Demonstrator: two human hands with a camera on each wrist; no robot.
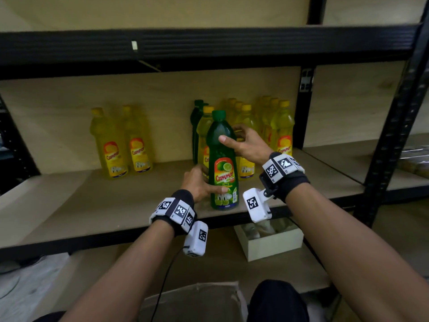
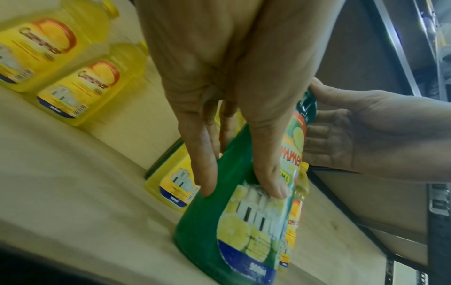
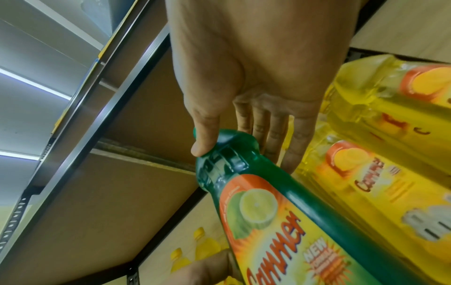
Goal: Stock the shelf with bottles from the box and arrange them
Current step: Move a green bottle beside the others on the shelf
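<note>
Green bottle (image 1: 223, 168) upright on shelf board (image 1: 92, 205), base down near front edge, lime label facing out, green cap on. Left hand (image 1: 199, 185) wrapped round lower body of green bottle, thumb across front label, fingers (image 2: 206, 169) along the side and behind. Right hand (image 1: 246, 143) gripping green bottle at shoulder, thumb on front, fingers curled behind neck; confirmed in right wrist view (image 3: 249, 81), thumb pressed on green plastic just below cap. Both hands clamped on same bottle.

Directly behind green bottle: yellow bottle (image 1: 204, 135), touching or nearly so, cannot tell. Further behind it, dark green bottle (image 1: 196, 117) at back wall. Right of green bottle: cluster of yellow bottles (image 1: 276, 126) in rows, front one with label showing. Well left of green bottle: two yellow bottles (image 1: 125, 145) side by side, upright, labels out, apart from the rest.

Below and right of green bottle, on lower level: small white box (image 1: 269, 238), open, contents unclear. Below green bottle at bottom edge of head view: cardboard box flap (image 1: 197, 298), blurred. Black upright post (image 1: 394, 126) far right of green bottle. Marker bands on both wrists.
</note>
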